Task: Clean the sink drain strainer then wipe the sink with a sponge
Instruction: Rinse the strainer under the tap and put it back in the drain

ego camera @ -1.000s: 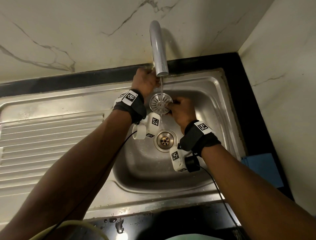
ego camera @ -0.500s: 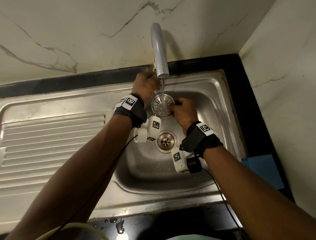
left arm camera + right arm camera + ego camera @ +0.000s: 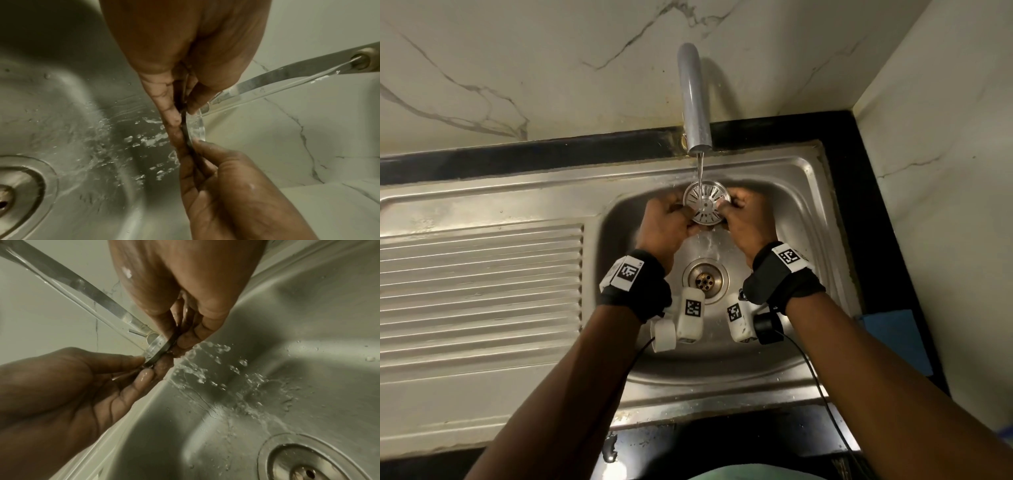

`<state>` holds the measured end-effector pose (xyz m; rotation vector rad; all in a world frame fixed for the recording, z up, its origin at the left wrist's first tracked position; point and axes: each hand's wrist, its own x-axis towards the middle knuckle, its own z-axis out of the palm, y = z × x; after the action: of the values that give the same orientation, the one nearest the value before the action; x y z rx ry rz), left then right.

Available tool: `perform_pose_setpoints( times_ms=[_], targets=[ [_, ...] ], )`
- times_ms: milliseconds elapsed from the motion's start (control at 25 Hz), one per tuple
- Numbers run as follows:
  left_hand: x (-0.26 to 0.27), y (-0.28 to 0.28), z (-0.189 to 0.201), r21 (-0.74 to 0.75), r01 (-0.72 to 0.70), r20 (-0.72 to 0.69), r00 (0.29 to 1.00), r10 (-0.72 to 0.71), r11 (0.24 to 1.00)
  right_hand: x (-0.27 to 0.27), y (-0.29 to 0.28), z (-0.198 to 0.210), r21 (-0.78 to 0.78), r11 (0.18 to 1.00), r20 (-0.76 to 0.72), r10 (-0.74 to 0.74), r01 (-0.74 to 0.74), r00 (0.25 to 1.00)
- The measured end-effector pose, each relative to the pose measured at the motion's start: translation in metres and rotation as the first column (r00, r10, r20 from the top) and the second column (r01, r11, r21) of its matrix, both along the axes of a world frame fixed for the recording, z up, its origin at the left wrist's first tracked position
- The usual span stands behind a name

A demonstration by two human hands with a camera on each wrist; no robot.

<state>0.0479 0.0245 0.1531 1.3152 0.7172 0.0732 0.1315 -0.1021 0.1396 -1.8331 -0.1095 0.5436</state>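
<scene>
A round slotted metal drain strainer (image 3: 707, 202) is held flat under the faucet (image 3: 694, 99), and a thin stream of water falls onto it. My left hand (image 3: 671, 219) pinches its left edge and my right hand (image 3: 744, 219) pinches its right edge. In the left wrist view the strainer (image 3: 188, 129) shows edge-on between thumb and fingers of both hands. The right wrist view shows the strainer (image 3: 159, 352) the same way, with water splashing down into the steel sink (image 3: 808, 212). The open drain (image 3: 705, 281) lies below the hands.
A ribbed steel drainboard (image 3: 479, 291) stretches to the left of the basin. A blue cloth or sponge (image 3: 893, 329) lies on the black counter at the right, next to the marble side wall. A marble wall stands behind the faucet.
My left hand has come down from behind the faucet and taken the strainer's left edge. Both hands now hold it under the stream. The camera view has shifted.
</scene>
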Motion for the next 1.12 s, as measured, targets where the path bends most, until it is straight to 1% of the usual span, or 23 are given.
perform_pose_setpoints(
  times_ms=[80,280,400,560,720,800,880,1000,1120],
  targets=[
    [-0.003,-0.004,0.0,0.016,-0.031,0.0,1.0,0.031,0.999,-0.008,-0.001,-0.003,0.034,0.999,-0.027,0.003,-0.002,1.0],
    [-0.006,-0.009,0.004,0.088,-0.081,-0.014,0.997,0.082,0.993,-0.019,0.006,-0.007,0.026,0.999,0.035,0.02,-0.021,0.999],
    [-0.007,-0.006,0.003,0.069,-0.09,-0.004,0.996,0.091,0.994,-0.019,0.006,-0.007,0.023,0.999,0.076,0.043,-0.045,0.996],
    [-0.008,-0.004,0.001,0.078,-0.066,0.009,0.998,0.065,0.995,-0.009,-0.001,-0.01,-0.053,0.996,0.116,0.078,-0.072,0.99],
    [-0.01,-0.009,0.003,0.066,-0.065,0.025,0.998,0.064,0.996,-0.002,0.003,-0.007,-0.146,0.989,0.2,0.026,0.004,0.979],
    [-0.01,-0.011,0.003,0.084,-0.047,0.044,0.998,0.044,0.995,-0.001,0.009,-0.007,-0.183,0.982,0.187,-0.008,0.043,0.982],
    [-0.01,-0.013,0.005,0.102,-0.032,0.046,0.999,0.027,0.994,-0.002,0.015,-0.008,-0.191,0.981,0.145,-0.011,0.039,0.989],
    [-0.011,-0.011,0.007,0.029,-0.039,0.046,0.998,0.037,0.999,-0.008,0.02,-0.007,-0.181,0.984,0.12,0.023,-0.001,0.993],
    [-0.011,-0.008,0.009,-0.017,-0.043,0.019,0.999,0.043,0.999,-0.016,0.019,-0.006,-0.102,0.992,0.086,0.081,-0.072,0.993]
  ],
)
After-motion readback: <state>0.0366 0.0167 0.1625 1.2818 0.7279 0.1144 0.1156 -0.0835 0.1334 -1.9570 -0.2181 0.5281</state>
